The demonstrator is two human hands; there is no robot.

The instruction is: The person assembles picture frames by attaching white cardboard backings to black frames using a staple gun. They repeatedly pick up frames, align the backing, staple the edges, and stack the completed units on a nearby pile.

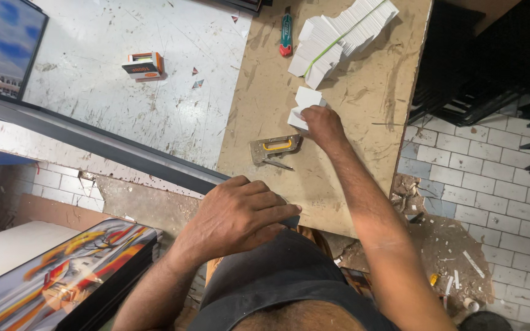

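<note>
White card pieces [305,104] lie loose on the brown desk [363,110], and the right hand [321,124] rests on them with fingers curled down, pinching the nearest one. Just beside that hand, toward the person, sits a metal staple gun [275,149] with a yellow handle. The left hand [243,214] presses flat, fingers spread, on the corner of a dark frame [93,144] at the desk's near edge. Farther away lies a banded stack of white cards [338,37], with a green utility knife [286,32] next to it.
</note>
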